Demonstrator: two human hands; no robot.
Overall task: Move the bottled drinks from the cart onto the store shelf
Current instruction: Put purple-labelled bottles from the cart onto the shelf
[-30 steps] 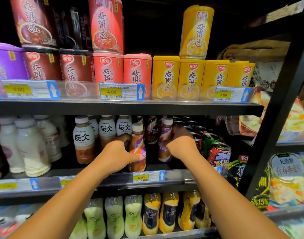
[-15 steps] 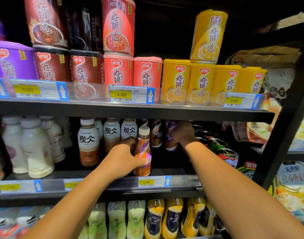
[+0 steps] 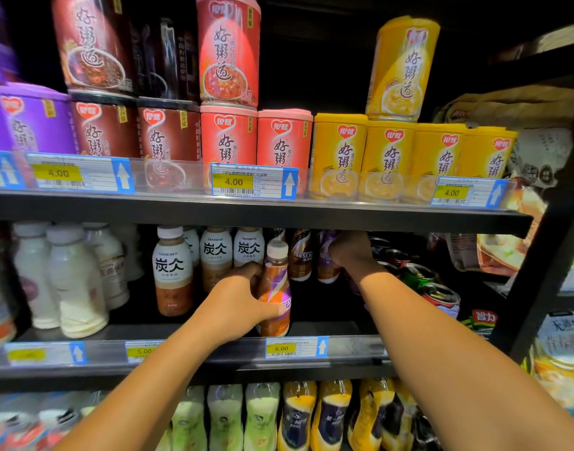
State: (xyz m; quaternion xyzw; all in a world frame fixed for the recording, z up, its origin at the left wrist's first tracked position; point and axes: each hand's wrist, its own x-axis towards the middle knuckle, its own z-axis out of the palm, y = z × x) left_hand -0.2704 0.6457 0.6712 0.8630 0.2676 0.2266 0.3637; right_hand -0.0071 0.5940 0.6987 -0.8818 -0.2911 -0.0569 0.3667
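My right hand [image 3: 350, 255] has pushed its purple bottle [image 3: 328, 255] deeper into the shelf [image 3: 344, 330], still gripping it. My left hand [image 3: 237, 304] keeps holding the front bottle [image 3: 276, 288] upright; both nearly placed.

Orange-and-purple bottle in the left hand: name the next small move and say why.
Probably slide the orange-and-purple bottle straight back and let go. The left hand grips it upright at the front edge of the middle shelf, with dark open space behind it; the right hand already holds a purple bottle deeper in beside the brown bottle.
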